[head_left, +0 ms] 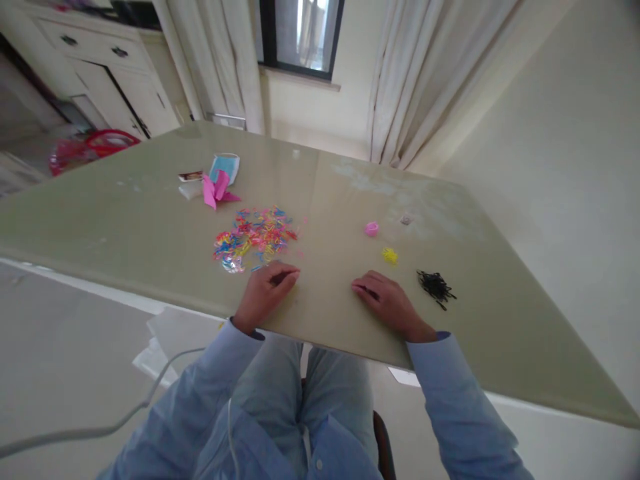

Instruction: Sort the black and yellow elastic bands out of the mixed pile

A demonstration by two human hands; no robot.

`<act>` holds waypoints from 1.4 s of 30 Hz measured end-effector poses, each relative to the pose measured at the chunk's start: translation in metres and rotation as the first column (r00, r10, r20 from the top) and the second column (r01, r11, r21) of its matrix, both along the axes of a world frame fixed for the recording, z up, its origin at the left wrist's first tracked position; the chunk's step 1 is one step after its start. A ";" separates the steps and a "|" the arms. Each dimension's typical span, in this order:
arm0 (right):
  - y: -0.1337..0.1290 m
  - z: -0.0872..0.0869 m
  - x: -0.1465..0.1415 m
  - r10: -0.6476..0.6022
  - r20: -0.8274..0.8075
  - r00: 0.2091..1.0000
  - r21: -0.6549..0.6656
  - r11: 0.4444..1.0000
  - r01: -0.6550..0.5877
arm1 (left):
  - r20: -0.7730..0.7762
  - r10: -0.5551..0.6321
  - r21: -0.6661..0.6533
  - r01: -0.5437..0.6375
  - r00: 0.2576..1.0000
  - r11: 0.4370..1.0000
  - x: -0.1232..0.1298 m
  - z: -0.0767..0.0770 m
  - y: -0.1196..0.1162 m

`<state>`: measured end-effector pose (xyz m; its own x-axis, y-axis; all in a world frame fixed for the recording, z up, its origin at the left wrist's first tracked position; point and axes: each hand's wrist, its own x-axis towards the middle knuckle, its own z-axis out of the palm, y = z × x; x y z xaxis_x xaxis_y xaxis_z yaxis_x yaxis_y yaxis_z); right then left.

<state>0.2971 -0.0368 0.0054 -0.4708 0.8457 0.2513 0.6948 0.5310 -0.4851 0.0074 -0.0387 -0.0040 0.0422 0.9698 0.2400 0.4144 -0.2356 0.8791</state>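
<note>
Evidently, in the head view we rest both bare hands on the glossy greenish-beige table [325,300], well apart from each other. Our left hand [267,290] is loosely curled, its grip closed with the thumb tip at the fingertips; our right hand [387,303] is curled the same way. We cannot tell whether either holds anything small. Just beyond the left hand spreads a loose pile of small multicoloured bands [257,233], mostly red, pink, blue and yellow. Past the right hand we see a small pink cluster [371,229], a little yellow pile [389,256] and a small pale cluster [406,219]; to its right lies a heap of thin black loops [436,287]. Farther off, beyond the multicoloured pile, a bright pink folded piece [217,190] partly covers a light blue face mask [225,167].
</note>
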 end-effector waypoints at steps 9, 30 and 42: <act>0.002 -0.003 0.000 -0.014 -0.029 0.999 -0.012 1.000 0.014 | -0.087 0.194 0.060 -0.189 0.977 0.980 -0.046 0.011 0.009; 0.004 -0.007 0.000 -0.045 -0.074 0.996 -0.023 0.999 0.043 | -0.454 -0.072 0.107 0.135 0.888 0.985 -0.059 0.036 0.052; 0.001 -0.004 -0.002 -0.062 -0.078 0.995 -0.028 0.998 0.060 | 0.803 0.024 -0.333 0.415 0.596 0.847 0.039 0.065 -0.034</act>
